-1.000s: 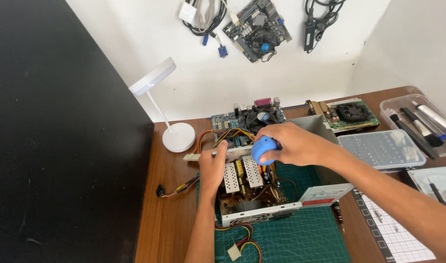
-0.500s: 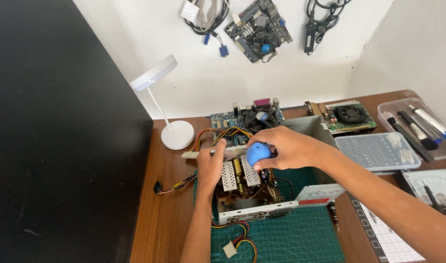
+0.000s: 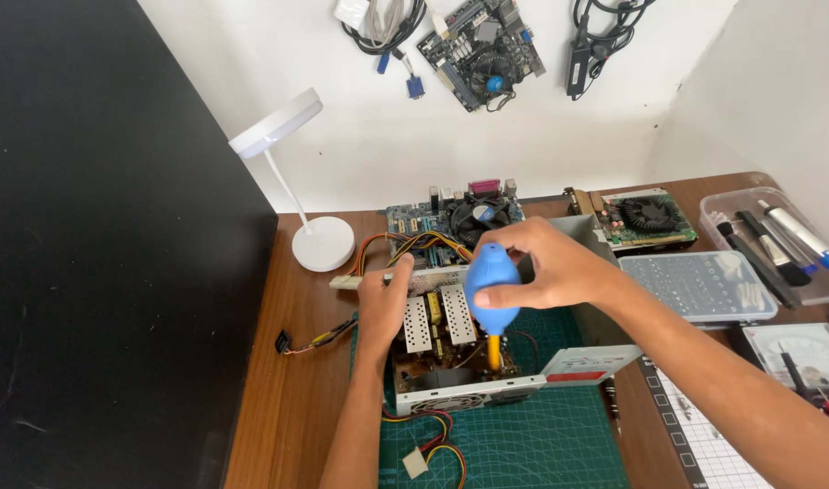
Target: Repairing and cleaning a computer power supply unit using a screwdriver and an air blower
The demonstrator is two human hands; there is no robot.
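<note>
An opened metal power supply box (image 3: 451,385) sits on a green cutting mat (image 3: 523,448), its circuit board and silver heat sinks (image 3: 440,317) exposed. My right hand (image 3: 546,267) grips a blue rubber air blower (image 3: 491,288) with its yellow nozzle pointing down into the box. My left hand (image 3: 385,303) rests on the box's left edge, holding it steady. A bundle of coloured wires (image 3: 433,435) leaves the box toward me.
A white desk lamp (image 3: 319,240) stands at the back left. Behind the box lie a motherboard (image 3: 451,217) and a graphics card (image 3: 645,217). A clear bit case (image 3: 700,285) and a tool tray (image 3: 776,240) sit to the right; a black panel (image 3: 116,254) bounds the left.
My right hand and the blue blower have shifted slightly left and lower over the open box. My left hand stays on the box's left edge.
</note>
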